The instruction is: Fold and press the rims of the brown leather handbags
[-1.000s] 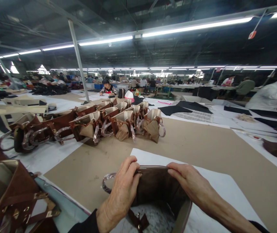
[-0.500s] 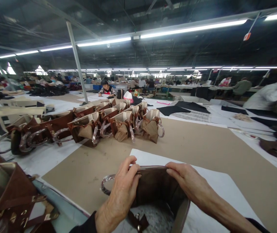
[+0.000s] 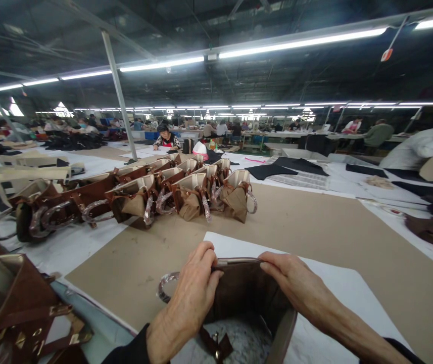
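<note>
A brown handbag stands right in front of me, its dark lining facing up and a grey speckled surface showing at its bottom. My left hand is closed on the far rim at the left, fingers outside and thumb inside. Farther right along the same rim, my right hand pinches the edge between thumb and fingers. Between them a pale strip shows in the rim's edge. A plastic-wrapped handle sticks out past my left hand. Low in the view lies a brown strap with a metal stud.
Several brown-and-khaki handbags with wrapped handles stand in rows behind, to the left. Another brown bag is close at my left. A white sheet lies on tan board. Black cut pieces lie farther back; co-workers sit beyond.
My left hand's fingers have curled tighter over the rim, and its thumb has shifted slightly right. The right hand and the bag have hardly moved.
</note>
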A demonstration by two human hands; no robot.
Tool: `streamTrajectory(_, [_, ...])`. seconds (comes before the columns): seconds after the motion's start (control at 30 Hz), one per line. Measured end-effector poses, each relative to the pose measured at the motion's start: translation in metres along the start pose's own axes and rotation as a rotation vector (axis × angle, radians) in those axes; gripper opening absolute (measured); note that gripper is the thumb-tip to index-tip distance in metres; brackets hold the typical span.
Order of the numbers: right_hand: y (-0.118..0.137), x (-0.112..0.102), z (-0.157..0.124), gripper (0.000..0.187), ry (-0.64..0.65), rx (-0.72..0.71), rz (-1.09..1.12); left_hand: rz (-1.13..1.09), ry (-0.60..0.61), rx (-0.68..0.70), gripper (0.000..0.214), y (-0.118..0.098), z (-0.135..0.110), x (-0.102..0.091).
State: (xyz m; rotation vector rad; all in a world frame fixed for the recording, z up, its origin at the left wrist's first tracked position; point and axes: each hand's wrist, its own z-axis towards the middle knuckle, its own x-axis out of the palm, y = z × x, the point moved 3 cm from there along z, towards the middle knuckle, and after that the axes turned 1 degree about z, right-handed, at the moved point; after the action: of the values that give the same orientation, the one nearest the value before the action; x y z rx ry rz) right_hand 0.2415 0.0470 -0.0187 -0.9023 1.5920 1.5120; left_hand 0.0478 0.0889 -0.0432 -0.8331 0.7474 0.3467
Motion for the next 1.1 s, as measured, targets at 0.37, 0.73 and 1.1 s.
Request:
streamTrajectory(0.37, [0.004,-0.002,0.004,0.025,-0.006,-0.013,-0.068,0.356,-0.388,0.536,0.029,-0.006,-0.023,0.006])
streamTrajectory(0.73, [0.01,0.0,0.016,0.023,0.001,0.009,-0.159,0.264,-0.394,0.675,0.023,0.019,-0.03,0.019])
streamTrajectory(1.1, [0.008,0.001,0.017,0.023,0.003,-0.012,-0.146,0.229,-0.285,0.532,0.023,0.001,-0.018,0.008])
